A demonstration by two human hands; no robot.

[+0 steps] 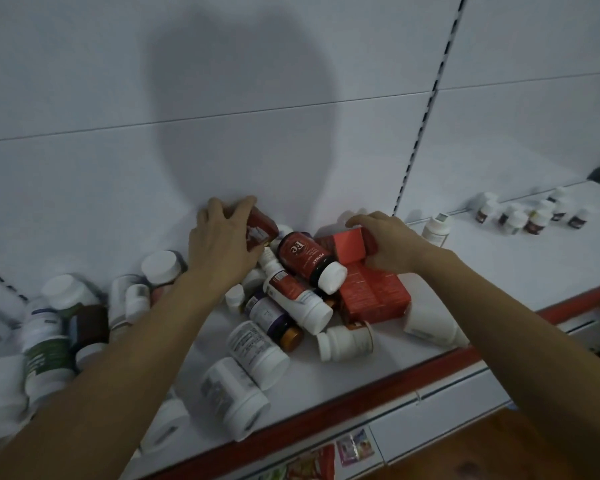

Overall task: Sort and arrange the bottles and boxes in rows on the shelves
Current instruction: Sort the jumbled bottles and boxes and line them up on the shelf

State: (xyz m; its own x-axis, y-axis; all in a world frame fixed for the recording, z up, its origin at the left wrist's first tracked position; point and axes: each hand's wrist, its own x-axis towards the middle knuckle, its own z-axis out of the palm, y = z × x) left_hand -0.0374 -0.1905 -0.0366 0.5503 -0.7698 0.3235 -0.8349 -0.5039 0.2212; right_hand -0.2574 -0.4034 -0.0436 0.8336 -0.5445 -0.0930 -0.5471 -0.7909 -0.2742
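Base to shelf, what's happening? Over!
Left hand grips dark red box. Right hand grips bright red box. Fe bottle lies between, atop pile.

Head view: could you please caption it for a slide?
Left hand grips a dark red box, right hand a bright red box, amid jumbled bottles on a shelf.

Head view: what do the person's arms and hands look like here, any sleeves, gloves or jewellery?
The left hand and right hand are bare, with no gloves, rings, watch or bracelet visible. Both arms are uncovered up to the frame edge; no sleeve shows. Dim light could hide small marks.
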